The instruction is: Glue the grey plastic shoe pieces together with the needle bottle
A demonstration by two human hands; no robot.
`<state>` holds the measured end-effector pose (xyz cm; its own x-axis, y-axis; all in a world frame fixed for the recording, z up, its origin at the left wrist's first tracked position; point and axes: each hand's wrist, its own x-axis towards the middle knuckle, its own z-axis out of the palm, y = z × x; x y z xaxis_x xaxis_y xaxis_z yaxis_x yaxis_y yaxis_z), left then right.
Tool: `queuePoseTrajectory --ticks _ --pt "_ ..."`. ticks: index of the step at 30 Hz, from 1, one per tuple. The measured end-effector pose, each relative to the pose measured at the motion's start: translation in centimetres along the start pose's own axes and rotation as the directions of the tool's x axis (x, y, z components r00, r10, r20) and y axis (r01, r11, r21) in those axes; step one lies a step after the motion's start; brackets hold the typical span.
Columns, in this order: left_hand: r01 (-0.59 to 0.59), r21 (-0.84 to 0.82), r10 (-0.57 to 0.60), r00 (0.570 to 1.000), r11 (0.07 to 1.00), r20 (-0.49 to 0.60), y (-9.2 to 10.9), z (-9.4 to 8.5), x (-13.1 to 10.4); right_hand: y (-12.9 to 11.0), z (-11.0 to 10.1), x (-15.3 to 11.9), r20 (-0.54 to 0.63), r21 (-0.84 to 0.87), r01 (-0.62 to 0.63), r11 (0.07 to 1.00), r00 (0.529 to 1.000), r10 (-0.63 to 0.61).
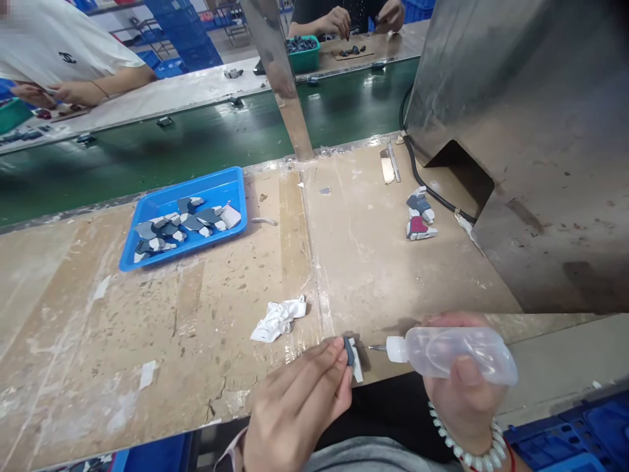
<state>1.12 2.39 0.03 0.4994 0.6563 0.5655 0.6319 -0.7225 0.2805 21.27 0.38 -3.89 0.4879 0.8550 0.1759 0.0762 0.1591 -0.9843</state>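
Resting at the bench's near edge, a small grey part (349, 351) is pinched by the left hand (295, 410). A squeeze bottle (455, 354), long axis pointing left, is gripped by the right hand (462, 393); its nozzle lies just right of the part.

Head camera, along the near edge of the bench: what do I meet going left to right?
White rag → left hand pinching a small grey part → clear squeeze bottle with its nozzle aimed at the part, gripped by the right hand.
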Motion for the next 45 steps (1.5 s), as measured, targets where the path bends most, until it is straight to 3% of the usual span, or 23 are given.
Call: queuePoseTrajectory --ticks 3,8,23,45 --pt "0.081 -0.107 -0.084 0.996 0.991 -0.018 -0.4 0.3 -0.1 -0.4 0.3 0.4 0.049 0.101 -0.008 0.995 0.999 0.003" --pt "0.195 -0.202 -0.19 0.981 0.96 0.044 -0.3 0.1 0.2 -0.9 0.8 1.1 0.09 0.099 0.075 0.992 0.992 -0.084" --pt "0.319 -0.318 -0.319 0.946 0.893 0.051 -0.5 0.5 0.5 -1.8 1.1 1.6 0.172 -0.004 0.302 0.953 0.94 -0.296" --pt "0.357 -0.339 -0.341 0.934 0.87 0.108 -0.7 0.2 0.2 -1.9 1.5 1.5 0.133 -0.003 0.301 0.954 0.945 -0.298"
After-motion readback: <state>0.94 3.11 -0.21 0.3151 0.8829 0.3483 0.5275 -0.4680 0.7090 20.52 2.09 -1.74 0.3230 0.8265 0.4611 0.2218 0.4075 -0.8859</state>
